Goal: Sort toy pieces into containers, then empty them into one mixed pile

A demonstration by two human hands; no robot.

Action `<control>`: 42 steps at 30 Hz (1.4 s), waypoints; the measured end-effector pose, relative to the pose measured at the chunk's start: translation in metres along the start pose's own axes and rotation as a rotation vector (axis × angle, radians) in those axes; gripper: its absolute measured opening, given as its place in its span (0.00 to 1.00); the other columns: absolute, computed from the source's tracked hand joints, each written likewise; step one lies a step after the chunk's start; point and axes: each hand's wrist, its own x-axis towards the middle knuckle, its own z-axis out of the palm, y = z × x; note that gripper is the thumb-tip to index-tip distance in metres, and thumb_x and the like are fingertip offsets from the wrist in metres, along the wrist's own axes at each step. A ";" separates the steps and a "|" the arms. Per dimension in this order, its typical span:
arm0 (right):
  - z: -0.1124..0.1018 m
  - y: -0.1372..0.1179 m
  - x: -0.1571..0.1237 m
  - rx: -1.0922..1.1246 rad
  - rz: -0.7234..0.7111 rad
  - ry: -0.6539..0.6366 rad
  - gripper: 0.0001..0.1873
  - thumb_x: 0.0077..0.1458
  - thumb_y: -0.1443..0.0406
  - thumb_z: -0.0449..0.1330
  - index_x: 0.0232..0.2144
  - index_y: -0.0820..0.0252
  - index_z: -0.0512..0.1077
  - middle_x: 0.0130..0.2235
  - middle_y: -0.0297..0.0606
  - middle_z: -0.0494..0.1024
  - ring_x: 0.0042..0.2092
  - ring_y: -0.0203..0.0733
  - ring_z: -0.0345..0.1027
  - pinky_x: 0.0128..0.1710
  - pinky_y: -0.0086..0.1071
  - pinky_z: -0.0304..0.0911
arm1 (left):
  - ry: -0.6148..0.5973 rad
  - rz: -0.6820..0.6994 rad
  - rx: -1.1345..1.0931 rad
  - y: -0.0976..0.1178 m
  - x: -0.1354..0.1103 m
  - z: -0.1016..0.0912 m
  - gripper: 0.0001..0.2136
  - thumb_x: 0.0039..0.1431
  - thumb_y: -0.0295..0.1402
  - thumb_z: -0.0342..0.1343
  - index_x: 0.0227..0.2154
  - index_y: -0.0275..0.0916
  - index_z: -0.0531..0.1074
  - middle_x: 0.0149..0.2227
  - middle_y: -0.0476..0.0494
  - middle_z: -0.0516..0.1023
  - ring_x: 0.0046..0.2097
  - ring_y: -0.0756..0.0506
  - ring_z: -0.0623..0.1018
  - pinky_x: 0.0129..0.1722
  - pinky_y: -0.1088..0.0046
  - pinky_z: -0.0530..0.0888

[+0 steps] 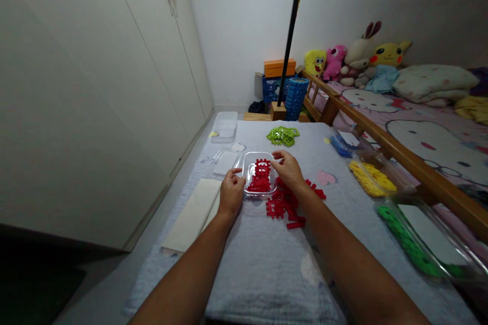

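A clear plastic container (260,195) with red notched building pieces (261,177) inside stands on the cloth-covered table. At its left side, my left hand (232,190) grips the rim between thumb and fingers. My right hand (287,168) is closed on the right side of the same container, near its far corner. Loose red pieces (280,205) lie in a pile beside the container, partly under my right wrist. Left of the container rests a clear lid (224,162) with a white label.
Light-green pieces (282,136) lie in a heap at the far side. Clear boxes of blue (341,144), yellow (371,179) and green pieces (407,238) line the right edge by a wooden bed rail (366,127). An empty clear container (224,126) and cream folded sheet (192,213) are left.
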 end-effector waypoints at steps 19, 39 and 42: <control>-0.068 0.065 -0.030 -0.618 -0.149 0.002 0.20 0.54 0.68 0.55 0.48 0.59 0.77 0.51 0.45 0.78 0.50 0.51 0.66 0.53 0.45 0.57 | -0.010 0.010 0.040 0.000 -0.001 -0.001 0.15 0.52 0.38 0.57 0.42 0.38 0.70 0.20 0.60 0.59 0.22 0.53 0.60 0.24 0.78 0.59; -0.051 0.032 -0.037 -0.523 -0.212 0.043 0.10 0.56 0.69 0.56 0.39 0.58 0.74 0.42 0.43 0.78 0.47 0.50 0.64 0.49 0.41 0.56 | -0.011 0.010 0.036 0.003 -0.002 -0.001 0.16 0.51 0.37 0.57 0.42 0.37 0.70 0.20 0.60 0.59 0.22 0.53 0.59 0.25 0.78 0.59; -0.040 0.014 -0.036 -0.420 -0.275 0.000 0.06 0.57 0.67 0.57 0.37 0.57 0.74 0.41 0.42 0.77 0.46 0.48 0.66 0.49 0.40 0.57 | -0.009 -0.008 0.027 0.004 -0.002 -0.001 0.16 0.51 0.37 0.58 0.42 0.37 0.70 0.20 0.60 0.59 0.21 0.53 0.59 0.25 0.78 0.59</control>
